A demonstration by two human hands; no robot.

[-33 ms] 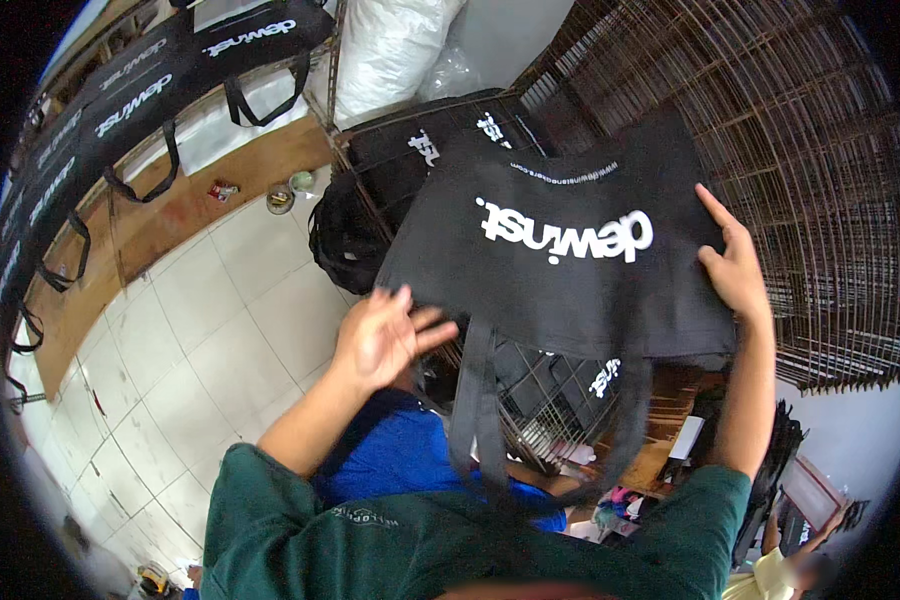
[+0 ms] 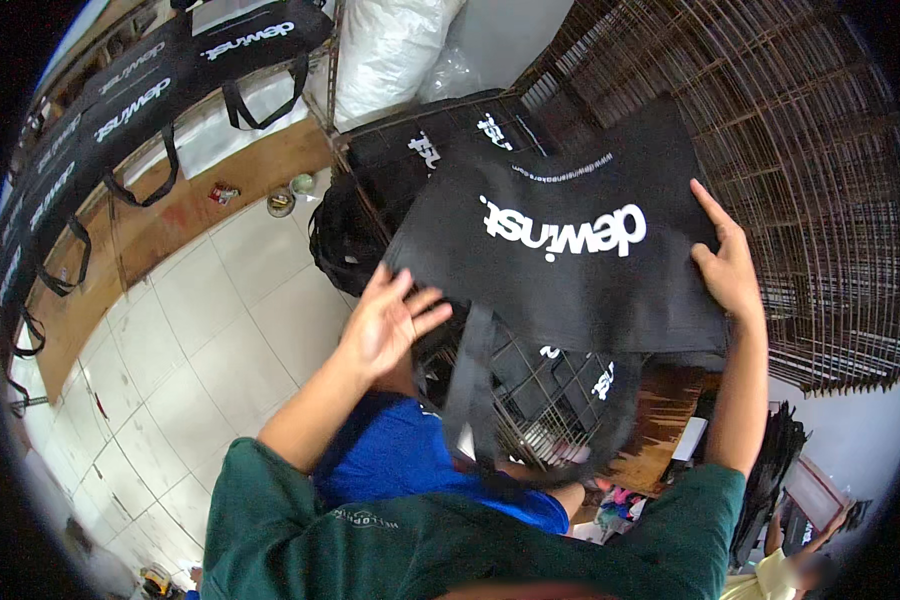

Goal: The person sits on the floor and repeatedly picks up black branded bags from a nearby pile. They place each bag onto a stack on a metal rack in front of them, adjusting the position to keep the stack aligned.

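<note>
Grip on black bag (image 2: 560, 290) held at its right edge, left hand (image 2: 375, 335) spread open

By the right hand (image 2: 737, 270) the bag is grasped at its right edge, thumb laid on the front, the lower fingers hidden behind. By the left hand no hold is shown: its fingers are parted at the bag's left corner, and whether the cloth is touched cannot be told. Since the earlier picture the left hand has been raised slightly toward that corner and the bag has been shifted a little, its support seemingly left to the right grip. The bag is held mid-frame, its white lettering upside down, its loop handles (image 2: 467, 370) hung toward the lower edge. Below, a wire rack (image 2: 540, 435) is partly covered. At the right of the frame, stacked wire racks (image 2: 800, 150) are seen. At upper left, similar bags (image 2: 195, 85) are laid along a wooden counter (image 2: 270, 155), beside the tiled floor (image 2: 240, 280).
</note>
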